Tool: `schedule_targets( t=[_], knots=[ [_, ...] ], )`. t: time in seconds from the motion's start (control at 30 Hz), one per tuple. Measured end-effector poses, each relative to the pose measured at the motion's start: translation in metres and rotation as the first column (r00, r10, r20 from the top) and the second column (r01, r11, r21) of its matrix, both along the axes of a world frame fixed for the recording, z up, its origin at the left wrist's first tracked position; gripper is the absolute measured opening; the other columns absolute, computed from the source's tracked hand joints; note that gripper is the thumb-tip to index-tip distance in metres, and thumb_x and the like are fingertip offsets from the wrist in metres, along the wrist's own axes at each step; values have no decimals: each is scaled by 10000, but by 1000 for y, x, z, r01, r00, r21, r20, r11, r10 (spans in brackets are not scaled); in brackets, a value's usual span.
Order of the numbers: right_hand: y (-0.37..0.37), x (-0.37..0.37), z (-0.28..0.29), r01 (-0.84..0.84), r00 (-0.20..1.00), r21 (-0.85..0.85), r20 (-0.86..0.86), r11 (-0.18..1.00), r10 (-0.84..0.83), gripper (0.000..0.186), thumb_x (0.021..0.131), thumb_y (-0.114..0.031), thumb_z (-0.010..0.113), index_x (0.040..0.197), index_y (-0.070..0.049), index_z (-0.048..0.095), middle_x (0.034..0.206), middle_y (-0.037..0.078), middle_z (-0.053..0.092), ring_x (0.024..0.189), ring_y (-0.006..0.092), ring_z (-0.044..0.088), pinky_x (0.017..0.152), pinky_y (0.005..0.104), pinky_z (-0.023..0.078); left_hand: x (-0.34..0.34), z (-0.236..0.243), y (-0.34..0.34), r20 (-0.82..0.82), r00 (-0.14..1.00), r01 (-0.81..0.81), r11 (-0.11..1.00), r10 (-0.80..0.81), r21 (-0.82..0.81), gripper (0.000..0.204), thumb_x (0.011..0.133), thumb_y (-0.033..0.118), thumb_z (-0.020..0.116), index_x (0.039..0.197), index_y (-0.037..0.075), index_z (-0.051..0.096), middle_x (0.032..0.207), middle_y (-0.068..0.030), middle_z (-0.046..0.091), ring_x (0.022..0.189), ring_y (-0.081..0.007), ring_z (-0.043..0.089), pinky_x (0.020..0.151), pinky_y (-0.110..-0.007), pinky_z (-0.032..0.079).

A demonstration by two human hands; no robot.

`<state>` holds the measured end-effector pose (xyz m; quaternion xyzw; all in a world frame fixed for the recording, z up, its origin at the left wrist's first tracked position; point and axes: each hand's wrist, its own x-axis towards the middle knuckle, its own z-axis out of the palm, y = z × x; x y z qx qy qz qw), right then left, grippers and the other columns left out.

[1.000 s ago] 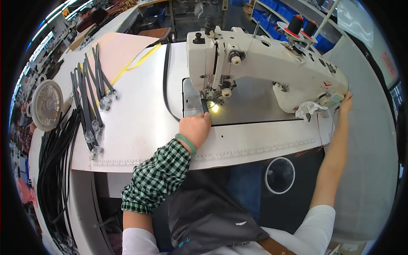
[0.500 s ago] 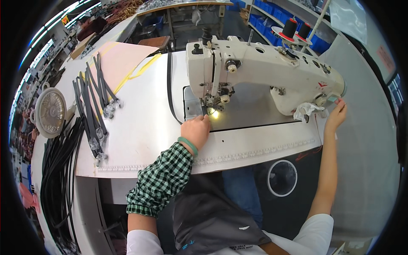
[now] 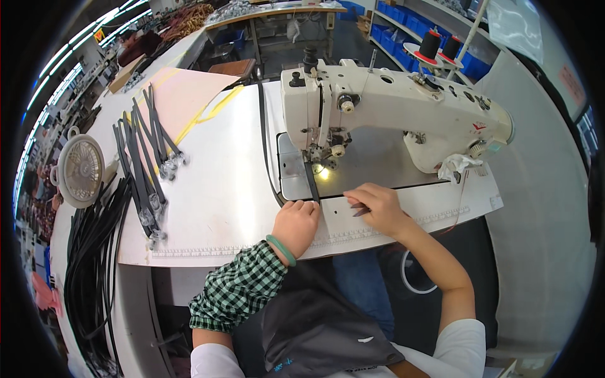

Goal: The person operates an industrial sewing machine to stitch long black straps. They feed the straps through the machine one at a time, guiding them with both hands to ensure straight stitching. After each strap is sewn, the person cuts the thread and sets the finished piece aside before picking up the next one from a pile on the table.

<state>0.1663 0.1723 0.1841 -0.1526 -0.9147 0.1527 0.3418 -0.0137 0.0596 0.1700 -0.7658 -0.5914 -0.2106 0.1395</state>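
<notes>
A white sewing machine (image 3: 403,104) stands on the white table, its small lamp lit beside the needle. From under its presser foot a narrow black strap (image 3: 312,179) comes toward me. My left hand (image 3: 296,223), below a green wristband and checked sleeve, is closed on the strap's near end. Another length of black strap (image 3: 265,135) curves along the metal bed's left side to that hand. Just right of the strap, over the bed's front edge, my right hand (image 3: 378,208) is closed round a small dark pointed tool (image 3: 360,209); its exact kind is unclear.
Several black straps with clear-wrapped ends (image 3: 142,170) lie at the left on pink paper (image 3: 189,94). A bundle of long black straps (image 3: 94,264) hangs over the table's left side near a white basket (image 3: 84,170). Thread spools (image 3: 430,45) stand behind the machine.
My right hand has left the machine's right-end handwheel and come to the strap, now with a dark tool. My left hand has drawn back toward me, with more strap showing below the needle.
</notes>
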Motion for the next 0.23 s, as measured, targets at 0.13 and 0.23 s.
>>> schedule_targets(
  t=[0.13, 0.23],
  knots=[
    [0, -29, -2, -163, 984, -141, 55, 976, 172, 333, 627, 83, 576, 934, -41, 612, 979, 68, 578, 817, 182, 564, 641, 272, 499, 13, 10, -11, -86, 996, 4, 991, -16, -134, 110, 710, 96, 568, 793, 24, 568, 646, -24, 512, 630, -160, 543, 579, -286, 431],
    [2, -40, -6, -252, 957, -210, 91, 945, 275, 385, 617, 120, 558, 963, -41, 610, 1076, 92, 564, 898, 187, 550, 707, 250, 509, 21, 4, -22, -148, 989, -12, 995, -3, -98, 82, 736, 102, 560, 774, 30, 570, 617, -15, 503, 595, -142, 546, 554, -284, 429]
  ],
)
